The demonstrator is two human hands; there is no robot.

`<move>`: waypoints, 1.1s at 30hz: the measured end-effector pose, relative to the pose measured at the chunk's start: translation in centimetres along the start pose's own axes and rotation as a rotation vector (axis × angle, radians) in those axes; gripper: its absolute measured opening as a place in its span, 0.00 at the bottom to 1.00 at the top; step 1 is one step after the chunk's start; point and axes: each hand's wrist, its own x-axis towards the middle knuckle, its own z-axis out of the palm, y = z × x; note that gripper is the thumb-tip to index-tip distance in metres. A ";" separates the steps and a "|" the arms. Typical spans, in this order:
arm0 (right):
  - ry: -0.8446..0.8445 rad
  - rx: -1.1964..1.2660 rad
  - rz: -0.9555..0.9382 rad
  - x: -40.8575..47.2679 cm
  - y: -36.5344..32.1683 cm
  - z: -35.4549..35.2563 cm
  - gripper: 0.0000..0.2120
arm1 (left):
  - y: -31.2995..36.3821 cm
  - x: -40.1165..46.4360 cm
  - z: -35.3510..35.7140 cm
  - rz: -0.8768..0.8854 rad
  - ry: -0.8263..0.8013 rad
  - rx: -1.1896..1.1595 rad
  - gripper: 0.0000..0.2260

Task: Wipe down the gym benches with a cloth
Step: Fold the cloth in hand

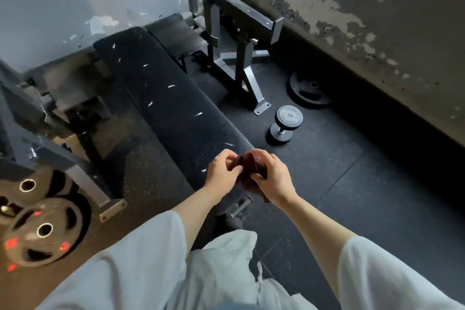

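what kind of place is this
Most likely a small, worn weights gym: a long black padded bench, a black dumbbell on the rubber floor, and round black weight plates beside a peeling wall.

hands (247,173) gripping dark red cloth (247,160), black bench (163,98)

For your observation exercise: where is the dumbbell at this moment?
In the head view, the dumbbell lies on the dark floor to the right of the bench, just this side of a weight plate near the wall.

Three weight plates (46,231), one dumbbell (285,123)
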 end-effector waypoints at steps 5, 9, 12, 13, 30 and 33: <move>-0.350 -0.205 -0.155 10.1 0.8 -0.1 0.32 | 0.0 5.9 -0.7 -0.183 0.123 -0.014 0.08; -0.650 -0.242 -0.284 16.4 1.6 1.7 0.27 | -1.5 8.5 -0.3 -0.359 0.319 -0.049 0.08; -0.820 -0.229 -0.321 20.1 3.1 2.9 0.24 | -1.8 10.3 1.7 -0.483 0.478 -0.093 0.08; -0.858 -0.214 -0.336 21.3 3.7 3.0 0.24 | -1.6 10.8 2.6 -0.519 0.542 -0.120 0.09; -0.991 0.112 -0.345 26.3 11.2 -1.4 0.11 | 3.6 9.6 18.0 -0.804 1.268 -0.459 0.11; -0.994 0.224 -0.002 27.0 11.0 -1.5 0.15 | 2.5 7.8 20.5 -0.870 1.382 -0.464 0.09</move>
